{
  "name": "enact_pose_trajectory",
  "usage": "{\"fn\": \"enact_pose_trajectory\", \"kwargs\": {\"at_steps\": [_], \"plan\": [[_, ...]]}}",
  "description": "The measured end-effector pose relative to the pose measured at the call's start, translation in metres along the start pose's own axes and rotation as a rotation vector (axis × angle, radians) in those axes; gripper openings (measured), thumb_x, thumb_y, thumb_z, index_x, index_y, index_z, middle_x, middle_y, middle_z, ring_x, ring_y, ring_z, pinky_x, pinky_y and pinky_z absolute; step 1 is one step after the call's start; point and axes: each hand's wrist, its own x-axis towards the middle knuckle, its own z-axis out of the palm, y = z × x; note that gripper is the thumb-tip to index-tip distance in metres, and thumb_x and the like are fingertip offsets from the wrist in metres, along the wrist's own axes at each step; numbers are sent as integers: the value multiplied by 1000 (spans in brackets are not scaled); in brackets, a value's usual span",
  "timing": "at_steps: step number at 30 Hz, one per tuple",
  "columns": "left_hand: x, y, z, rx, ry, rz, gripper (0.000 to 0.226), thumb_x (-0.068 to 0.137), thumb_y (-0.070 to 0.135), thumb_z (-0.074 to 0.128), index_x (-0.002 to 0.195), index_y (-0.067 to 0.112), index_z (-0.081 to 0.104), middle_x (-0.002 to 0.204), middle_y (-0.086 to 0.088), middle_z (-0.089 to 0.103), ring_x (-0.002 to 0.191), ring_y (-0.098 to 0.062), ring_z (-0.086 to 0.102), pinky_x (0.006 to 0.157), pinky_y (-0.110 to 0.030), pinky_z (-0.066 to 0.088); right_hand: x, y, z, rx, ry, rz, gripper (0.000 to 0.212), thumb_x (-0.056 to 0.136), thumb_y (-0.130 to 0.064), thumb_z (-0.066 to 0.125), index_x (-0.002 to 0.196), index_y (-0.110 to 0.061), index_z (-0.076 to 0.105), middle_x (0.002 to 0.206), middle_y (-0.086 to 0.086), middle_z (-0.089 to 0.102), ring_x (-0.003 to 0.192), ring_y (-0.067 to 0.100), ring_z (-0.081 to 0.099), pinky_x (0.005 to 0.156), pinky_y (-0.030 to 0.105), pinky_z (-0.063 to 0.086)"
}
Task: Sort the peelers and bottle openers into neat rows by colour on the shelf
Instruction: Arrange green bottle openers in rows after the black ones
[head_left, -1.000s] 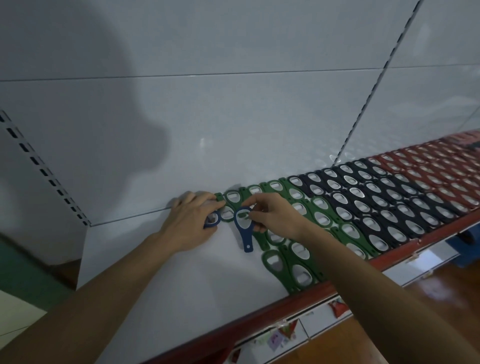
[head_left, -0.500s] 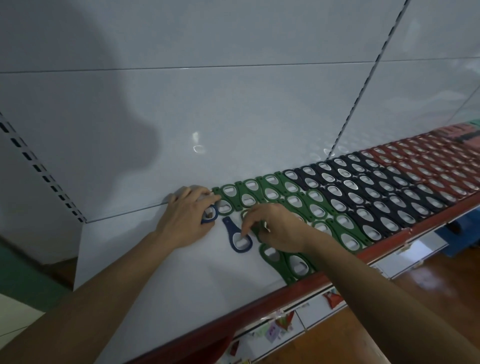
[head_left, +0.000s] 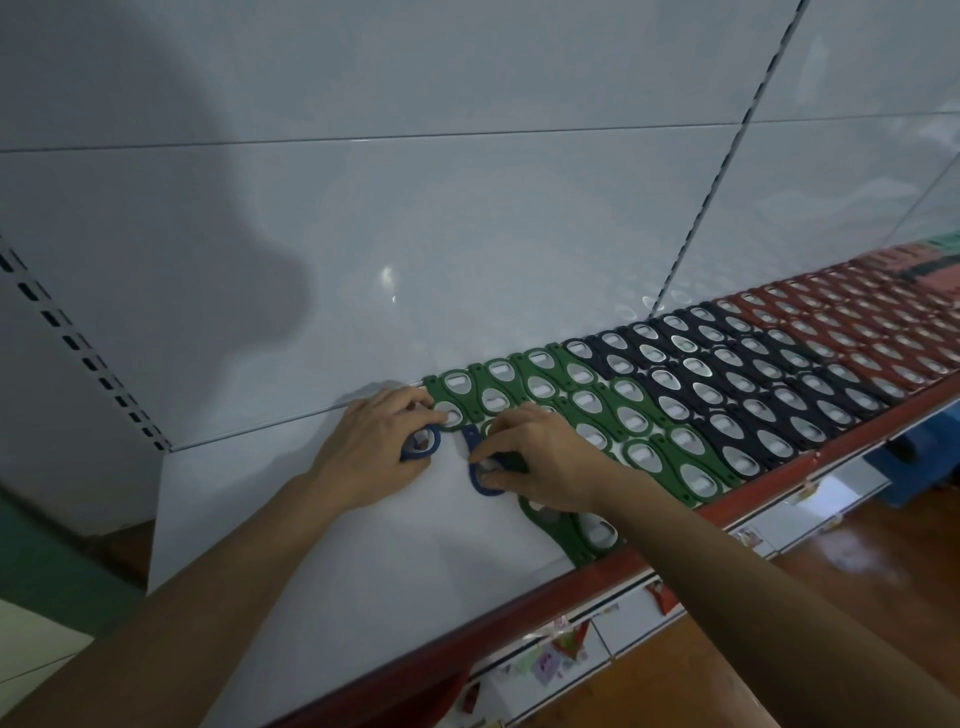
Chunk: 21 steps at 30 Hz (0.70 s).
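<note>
White shelf (head_left: 322, 545) holds rows of green bottle openers (head_left: 587, 400); left hand (head_left: 371, 449) grips a spare blue opener (head_left: 425, 448); right hand (head_left: 543, 457) pinches the laid blue opener (head_left: 479, 486) just beside them, seemingly starting a blue row; next, square it.

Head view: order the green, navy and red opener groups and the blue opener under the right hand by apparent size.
1. green group and navy group: look alike, unranked.
2. red group: smaller, but farther and cut by the frame edge.
3. blue opener: smallest.
</note>
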Motion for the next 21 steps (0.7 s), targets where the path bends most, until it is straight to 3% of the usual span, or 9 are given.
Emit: {"fn": "enact_pose_trajectory", "kwargs": {"at_steps": [5, 8, 11, 14, 17, 19, 21], "plan": [[-1, -1, 1, 11, 22, 9, 50, 78, 32, 67, 128, 30, 66, 131, 11, 57, 120, -16, 53, 89, -36, 43, 1, 4, 3, 16, 13, 8, 26, 88, -35, 74, 114, -31, 74, 111, -9, 61, 101, 13, 47, 90, 47, 48], [-3, 1, 0, -62, 92, 0, 37, 79, 29, 69, 116, 27, 69, 113, 12, 62, 104, -16, 60, 84, -37, 52, 1, 6, 3, 70, 50, 16, 27, 88, -36, 75, 114, -29, 74, 110, -9, 64, 101, 13, 53, 89, 42, 50], [-6, 3, -3, -190, 217, -181, 27, 81, 24, 77, 104, 32, 64, 94, 9, 69, 85, -21, 66, 71, -38, 55, 4, 1, 0, 216, 211, 62, 28, 89, -28, 77, 116, -24, 73, 104, -7, 65, 90, 8, 58, 80, 26, 50], [-10, 12, -5, -183, 195, -240, 39, 81, 26, 80, 115, 31, 62, 93, 2, 74, 84, -28, 70, 67, -38, 55, 16, -15, -3, 332, 270, 17, 36, 86, -21, 80, 121, -22, 68, 105, -7, 64, 85, 7, 58, 76, 13, 45], [-15, 25, -6, -161, 114, -215, 52, 81, 29, 78, 129, 30, 57, 90, 4, 75, 84, -26, 71, 65, -37, 55, 33, -29, 5, 266, 138, -129, 45, 83, -11, 82, 124, -23, 67, 114, -3, 60, 92, 12, 58, 82, 22, 51], [-18, 28, -7, -201, 92, -209, 57, 84, 31, 77, 135, 31, 51, 80, 13, 69, 76, -19, 69, 60, -34, 52, 41, -35, 13, 232, 136, -192, 32, 84, -10, 81, 113, -22, 73, 114, -2, 61, 94, 16, 59, 84, 30, 52], [-23, 27, -12, -226, 88, -203, 59, 87, 34, 74, 139, 32, 48, 71, 18, 60, 67, -12, 62, 56, -29, 48, 44, -39, 13, 294, 214, -207, 16, 88, -10, 76, 103, -17, 78, 107, -1, 67, 95, 14, 62, 83, 24, 50]]}}
